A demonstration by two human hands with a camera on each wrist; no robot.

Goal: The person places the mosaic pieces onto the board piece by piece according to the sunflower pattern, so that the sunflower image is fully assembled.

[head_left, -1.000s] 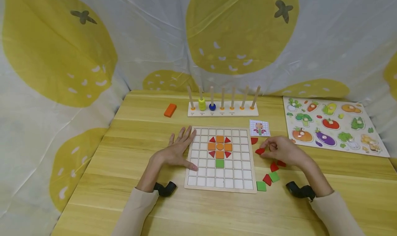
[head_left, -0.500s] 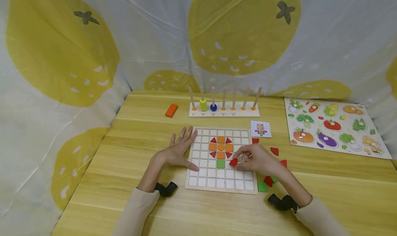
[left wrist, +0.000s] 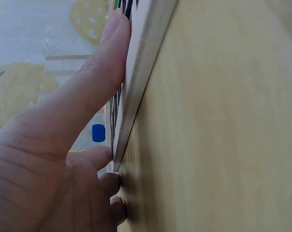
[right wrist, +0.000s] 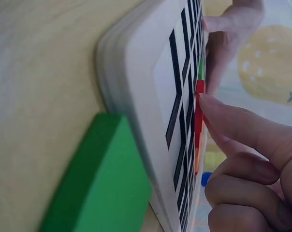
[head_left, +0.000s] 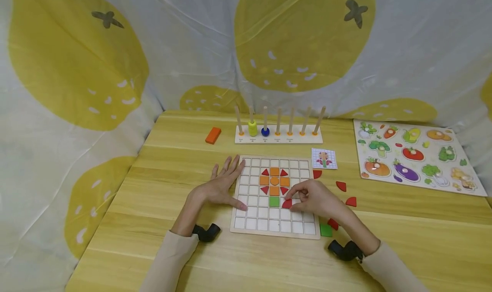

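A wooden grid board (head_left: 253, 226) bears orange squares around an orange circle (head_left: 274, 181), small red triangles at the corners, and a green square (head_left: 274, 202) below. My right hand (head_left: 317, 198) pinches a red quarter-circle tile (head_left: 286, 204) between thumb and index finger. That tile lies at the cell right of the green square, as the red tile (right wrist: 199, 106) low on the board in the right wrist view confirms. My left hand (head_left: 217, 191) rests along the board's left edge with fingers spread. Its thumb (left wrist: 95, 79) lies on the board's top.
Right of the board lie several loose red tiles (head_left: 341, 186) and a green tile (head_left: 326, 230), partly behind my right wrist. A printed pattern card (head_left: 324, 158), a pegged stand (head_left: 278, 140), an orange block (head_left: 213, 135) and a vegetable puzzle (head_left: 419, 157) stand farther back.
My right hand has carried the red quarter-circle leftward from the table beside the board and lowered it next to the green square. The left hand stays at the board's edge.
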